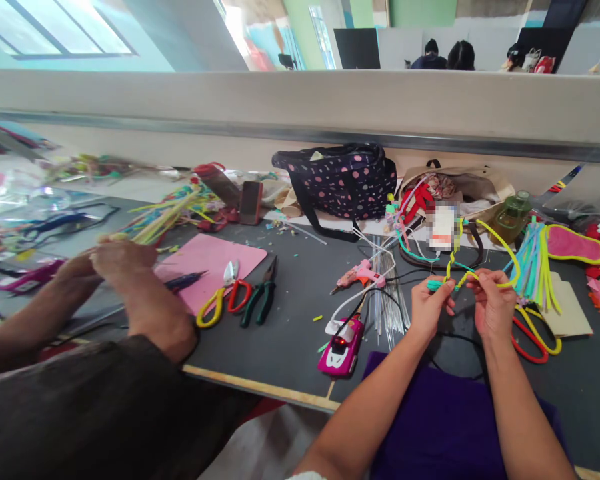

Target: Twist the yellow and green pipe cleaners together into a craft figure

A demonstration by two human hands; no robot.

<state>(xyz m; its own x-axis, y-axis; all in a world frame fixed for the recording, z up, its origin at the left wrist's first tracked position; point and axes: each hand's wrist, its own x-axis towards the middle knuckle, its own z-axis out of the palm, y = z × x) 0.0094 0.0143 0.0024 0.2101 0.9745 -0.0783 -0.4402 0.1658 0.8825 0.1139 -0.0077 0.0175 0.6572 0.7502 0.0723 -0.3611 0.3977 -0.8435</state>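
My left hand point(430, 310) pinches a piece made of yellow and teal pipe cleaners, its teal end point(435, 285) showing by my thumb. Level with it, my right hand point(496, 303) has its fingers closed on the yellow pipe cleaner point(503, 243), which loops up and over to the right. Part of the yellow strand between the hands looks twisted. To the right of my right hand lie scissors with red and yellow handles point(529, 337) and a bundle of blue, green and yellow pipe cleaners point(535, 263).
A pink glue gun point(360, 275), clear glue sticks point(387, 300) and a magenta power strip point(341, 350) lie left of my hands. Farther left are pliers point(265, 293), scissors point(220, 293), a pink sheet point(205, 257) and a co-worker's hands point(123, 263). A patterned bag point(340, 177) stands behind.
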